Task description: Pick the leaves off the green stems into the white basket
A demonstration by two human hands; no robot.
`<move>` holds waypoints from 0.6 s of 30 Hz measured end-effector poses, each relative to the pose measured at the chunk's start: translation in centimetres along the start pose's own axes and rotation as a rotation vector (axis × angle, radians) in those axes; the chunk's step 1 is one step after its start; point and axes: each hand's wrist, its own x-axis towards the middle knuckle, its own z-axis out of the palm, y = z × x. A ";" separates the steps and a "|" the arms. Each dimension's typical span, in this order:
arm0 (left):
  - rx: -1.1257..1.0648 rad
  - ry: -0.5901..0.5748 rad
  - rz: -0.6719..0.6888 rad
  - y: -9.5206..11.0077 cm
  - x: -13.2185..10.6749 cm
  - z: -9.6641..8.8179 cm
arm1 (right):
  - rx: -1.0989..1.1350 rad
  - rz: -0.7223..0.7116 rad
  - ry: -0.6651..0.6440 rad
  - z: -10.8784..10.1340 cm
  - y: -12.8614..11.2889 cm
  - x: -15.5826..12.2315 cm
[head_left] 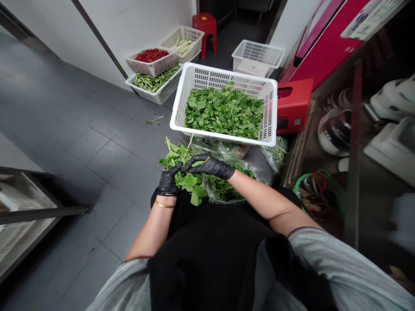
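My left hand [169,179], in a black glove, is closed around a bunch of leafy greens [194,183] with stems sticking up. My right hand [210,166], gloved too, reaches across to the same bunch, its fingers curled at the stems with a leafy sprig between them. Beyond both hands stands a white plastic basket [223,139] with picked green leaves [223,110] inside. Below my right wrist lies an open clear plastic bag [215,196] of more greens, partly hidden by my forearm.
Baskets of red chillies [151,55], cut green stalks [152,82] and pale vegetables [183,45] stand by the wall near a red stool [207,28]. At right are another white basket [240,52], a red plastic stool [296,106] and a shelf. Loose stems [155,121] lie on the floor.
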 end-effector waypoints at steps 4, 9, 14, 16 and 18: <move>0.023 -0.028 -0.040 -0.1 0.1 0.3 | 0.015 0.188 0.186 -0.4 0.5 -0.8; -0.029 0.111 0.017 0.6 1.2 -0.6 | -0.033 0.176 0.298 -5.0 -2.8 -3.0; -0.175 0.201 -0.044 1.1 1.6 -0.4 | -0.526 0.063 0.717 -14.2 -4.5 -1.5; -0.228 0.191 -0.085 0.8 1.4 0.0 | -0.765 0.154 0.771 -16.1 -3.9 -0.5; -0.183 0.140 -0.070 0.2 1.2 0.3 | -0.808 0.220 0.707 -15.0 -2.9 0.1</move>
